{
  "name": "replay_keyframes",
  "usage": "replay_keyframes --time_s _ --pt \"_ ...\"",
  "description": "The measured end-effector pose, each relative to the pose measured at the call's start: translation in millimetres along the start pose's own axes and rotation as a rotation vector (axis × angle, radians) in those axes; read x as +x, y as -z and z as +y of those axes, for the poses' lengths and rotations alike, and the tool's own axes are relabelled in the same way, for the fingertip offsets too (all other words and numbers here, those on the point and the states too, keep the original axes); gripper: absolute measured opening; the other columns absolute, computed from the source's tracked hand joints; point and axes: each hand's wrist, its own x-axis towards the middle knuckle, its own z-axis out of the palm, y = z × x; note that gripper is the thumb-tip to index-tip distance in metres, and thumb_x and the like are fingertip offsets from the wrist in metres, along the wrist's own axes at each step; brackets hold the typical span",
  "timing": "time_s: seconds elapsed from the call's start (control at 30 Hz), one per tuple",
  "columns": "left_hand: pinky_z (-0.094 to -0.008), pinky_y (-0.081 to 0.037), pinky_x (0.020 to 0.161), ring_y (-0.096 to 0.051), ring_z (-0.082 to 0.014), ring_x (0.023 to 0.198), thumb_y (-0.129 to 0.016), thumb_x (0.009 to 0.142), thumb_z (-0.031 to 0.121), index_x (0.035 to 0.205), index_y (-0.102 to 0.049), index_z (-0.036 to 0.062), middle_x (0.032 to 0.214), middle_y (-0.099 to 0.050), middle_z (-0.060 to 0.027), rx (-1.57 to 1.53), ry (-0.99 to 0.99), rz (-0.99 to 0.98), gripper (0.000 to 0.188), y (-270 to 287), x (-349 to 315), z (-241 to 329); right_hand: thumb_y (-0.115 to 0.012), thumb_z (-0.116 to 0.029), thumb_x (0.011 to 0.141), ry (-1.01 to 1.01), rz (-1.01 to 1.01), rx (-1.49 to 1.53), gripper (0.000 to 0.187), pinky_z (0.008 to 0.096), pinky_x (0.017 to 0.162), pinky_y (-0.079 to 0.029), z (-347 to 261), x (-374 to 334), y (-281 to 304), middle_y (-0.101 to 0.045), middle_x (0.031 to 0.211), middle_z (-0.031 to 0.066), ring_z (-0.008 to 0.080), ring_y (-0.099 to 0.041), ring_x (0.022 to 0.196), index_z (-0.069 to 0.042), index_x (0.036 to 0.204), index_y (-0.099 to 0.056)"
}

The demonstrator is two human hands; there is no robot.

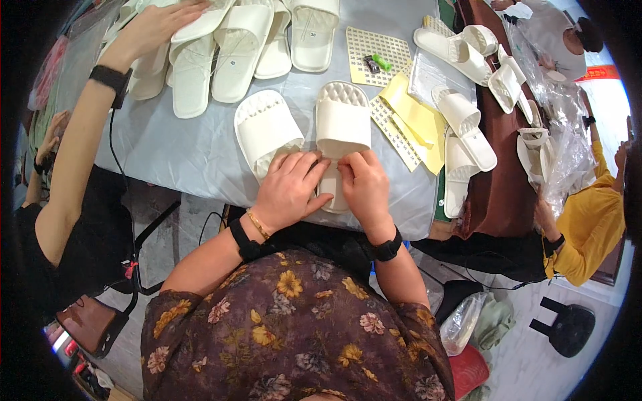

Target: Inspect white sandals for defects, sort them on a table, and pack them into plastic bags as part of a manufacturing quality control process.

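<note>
Two cream slide slippers lie side by side on the table before me, toes pointing away. Over the heel of the left slipper [267,130], my left hand [291,188] lies with its fingers stretched out and the thumb reaching toward the other one. The right slipper [343,120] has a quilted insole; its heel is partly covered by my hands. My right hand [366,187] is closed in a pinch at that slipper's inner sole, just behind the strap. Whatever lies between its fingertips is hidden or too small to name.
More cream slippers [237,50] crowd the far left, where a co-worker's hand [160,25] rests on one. Yellow label sheets [378,53], a small green item [382,62] and more slippers [461,110] are to the right. Another person in yellow [588,227] is beyond.
</note>
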Motion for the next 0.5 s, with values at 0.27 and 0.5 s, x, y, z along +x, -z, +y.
replay_keyframes --time_s 0.27,0.5 --pt "-0.0408 -0.040 0.100 -0.055 -0.0259 0.115 -0.070 0.082 0.039 0.123 -0.061 0.0050 0.120 -0.059 -0.0099 0.003 -0.003 0.021 0.054 -1.0 0.8 -0.5 -0.064 -0.002 0.078 0.132 -0.036 -0.182 0.011 0.0448 0.068 -0.045 2.7 0.7 -7.1 -0.053 0.082 0.0146 0.0346 -0.056 0.078 -0.004 0.084 -0.054" --pt "-0.0435 -0.038 0.101 -0.053 -0.0276 0.115 -0.071 0.081 0.041 0.125 -0.060 0.0074 0.123 -0.057 -0.0093 -0.031 0.021 -0.001 0.057 -3.4 -3.6 -2.0 -0.060 0.003 0.084 0.091 -0.076 -0.043 0.009 0.0461 0.070 -0.044 8.2 -2.8 -0.3 -0.053 0.084 0.0153 0.0375 -0.053 0.079 -0.002 0.088 -0.053"
